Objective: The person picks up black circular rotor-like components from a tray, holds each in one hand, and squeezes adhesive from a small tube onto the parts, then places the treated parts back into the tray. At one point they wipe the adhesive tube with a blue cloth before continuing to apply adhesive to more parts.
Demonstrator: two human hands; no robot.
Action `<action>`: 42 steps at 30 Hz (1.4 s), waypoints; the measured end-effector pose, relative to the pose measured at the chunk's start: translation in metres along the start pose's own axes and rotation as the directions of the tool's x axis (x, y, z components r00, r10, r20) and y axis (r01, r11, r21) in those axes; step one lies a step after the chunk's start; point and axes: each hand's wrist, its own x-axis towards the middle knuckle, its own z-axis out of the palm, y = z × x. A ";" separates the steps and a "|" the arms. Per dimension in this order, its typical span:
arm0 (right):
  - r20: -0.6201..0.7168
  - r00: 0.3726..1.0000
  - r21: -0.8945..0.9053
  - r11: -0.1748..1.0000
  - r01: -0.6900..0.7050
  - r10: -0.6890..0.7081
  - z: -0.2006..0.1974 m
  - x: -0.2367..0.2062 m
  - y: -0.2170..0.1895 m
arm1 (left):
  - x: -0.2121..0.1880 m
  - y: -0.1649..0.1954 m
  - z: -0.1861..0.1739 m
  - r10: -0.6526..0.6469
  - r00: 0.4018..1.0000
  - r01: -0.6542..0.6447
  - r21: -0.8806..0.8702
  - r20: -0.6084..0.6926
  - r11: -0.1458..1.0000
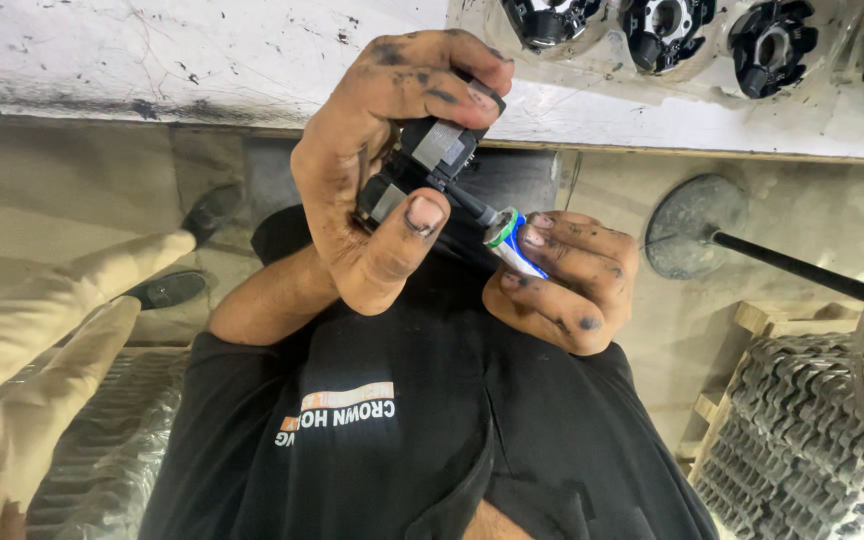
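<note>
My left hand, smeared with black grease, is shut on a small black part with grey metal plates, held up in front of my chest. My right hand pinches a small white and blue tube with a green collar. The tube's dark nozzle reaches to the underside of the black part. My left thumb presses on the part's lower edge. Both hands are just below the edge of a stained white workbench.
Three black round parts sit on the bench at the top right. Another person's beige trouser legs and black shoes are at the left. A fan's round base and pole stand at the right, above stacked grey ribbed parts.
</note>
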 end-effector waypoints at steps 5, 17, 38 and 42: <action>0.057 0.998 0.006 1.000 -0.031 0.030 -0.003 -0.001 0.000 | 0.000 -0.004 0.001 -0.028 1.000 0.028 -0.036 -0.013 0.999; 0.019 0.999 -0.007 0.999 -0.042 0.042 0.003 0.002 0.002 | -0.007 -0.003 0.004 -0.194 0.976 0.164 -0.250 -0.101 0.954; -0.210 0.957 -0.107 0.968 -0.226 0.200 0.024 0.006 0.000 | -0.039 -0.030 0.017 -0.586 0.807 0.192 -0.911 -0.066 0.366; -0.147 0.960 -0.129 0.957 -0.259 0.240 0.016 0.010 0.000 | -0.038 -0.030 0.015 -0.601 0.796 0.202 -0.909 -0.065 0.365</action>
